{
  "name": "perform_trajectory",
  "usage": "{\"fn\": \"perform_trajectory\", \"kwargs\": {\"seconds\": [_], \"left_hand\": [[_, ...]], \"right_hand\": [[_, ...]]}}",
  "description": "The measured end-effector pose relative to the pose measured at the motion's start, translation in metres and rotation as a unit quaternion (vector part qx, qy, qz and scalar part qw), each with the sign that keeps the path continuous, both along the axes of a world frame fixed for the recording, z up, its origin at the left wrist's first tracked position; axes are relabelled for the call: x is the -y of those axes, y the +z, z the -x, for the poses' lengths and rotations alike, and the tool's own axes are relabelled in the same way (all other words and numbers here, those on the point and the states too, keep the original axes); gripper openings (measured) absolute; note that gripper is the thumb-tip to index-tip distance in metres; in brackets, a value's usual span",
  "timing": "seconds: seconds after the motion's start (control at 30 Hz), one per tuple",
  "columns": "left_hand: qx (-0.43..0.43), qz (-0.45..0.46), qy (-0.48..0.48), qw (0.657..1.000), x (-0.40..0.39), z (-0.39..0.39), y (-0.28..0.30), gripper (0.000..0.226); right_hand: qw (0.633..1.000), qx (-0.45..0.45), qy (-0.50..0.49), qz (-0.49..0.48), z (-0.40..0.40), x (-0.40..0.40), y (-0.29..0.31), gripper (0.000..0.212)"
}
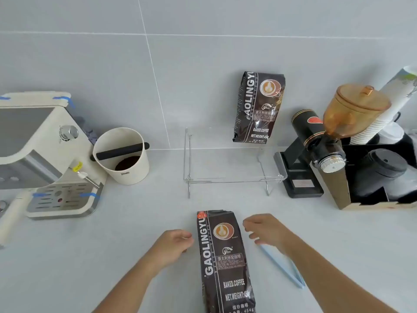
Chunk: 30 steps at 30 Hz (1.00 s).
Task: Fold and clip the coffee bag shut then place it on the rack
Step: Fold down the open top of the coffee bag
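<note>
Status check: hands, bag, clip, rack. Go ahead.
Left hand and right hand empty, flanking the coffee bag. Bag flat, unfolded. Clip under right forearm. Rack holds second bag.

A pale grey counter [140, 245] fills the lower frame. At the left stand a cream coffee machine [45, 154] and a cream bin [123, 157] with dark grounds. In the middle stands a clear rack [232, 168]; at the right a black grinder [316, 152] and a cup holder box [379, 177]. At the bottom centre lies a dark coffee bag [225, 263], with a light blue clip [282, 265] just right of it.
</note>
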<state>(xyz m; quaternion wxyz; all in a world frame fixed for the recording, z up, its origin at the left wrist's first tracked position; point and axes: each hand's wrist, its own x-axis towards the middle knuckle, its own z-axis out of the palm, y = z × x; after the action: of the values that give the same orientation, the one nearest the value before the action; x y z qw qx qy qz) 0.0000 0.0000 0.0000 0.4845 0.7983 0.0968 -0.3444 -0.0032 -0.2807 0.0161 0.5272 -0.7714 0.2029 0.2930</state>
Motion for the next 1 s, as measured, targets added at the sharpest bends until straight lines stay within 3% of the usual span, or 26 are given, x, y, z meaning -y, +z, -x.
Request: {"fn": "perform_trajectory", "kwargs": {"seconds": [0.13,0.4,0.67,0.9,1.0], "left_hand": [[-0.048,0.048,0.089,0.994,0.015,0.006,-0.007,0.017],[-0.076,0.093,0.135,0.984,0.037,0.005,-0.012,0.022],[-0.039,0.109,0.184,0.976,0.048,0.003,-0.005,0.011],[-0.013,0.168,0.227,0.959,0.05,0.004,0.02,0.021],[-0.009,0.202,0.233,0.951,0.046,0.005,0.034,0.023]], "right_hand": [[0.996,-0.037,-0.067,-0.045,0.014,-0.003,-0.016,0.016],[0.989,-0.077,-0.058,-0.115,0.014,-0.021,-0.026,0.024],[0.993,-0.04,-0.067,-0.089,0.013,-0.029,-0.03,0.036],[0.989,0.074,-0.096,-0.085,0.023,-0.045,-0.007,0.016],[0.986,0.096,-0.114,-0.08,0.029,-0.049,0.004,0.021]]}}
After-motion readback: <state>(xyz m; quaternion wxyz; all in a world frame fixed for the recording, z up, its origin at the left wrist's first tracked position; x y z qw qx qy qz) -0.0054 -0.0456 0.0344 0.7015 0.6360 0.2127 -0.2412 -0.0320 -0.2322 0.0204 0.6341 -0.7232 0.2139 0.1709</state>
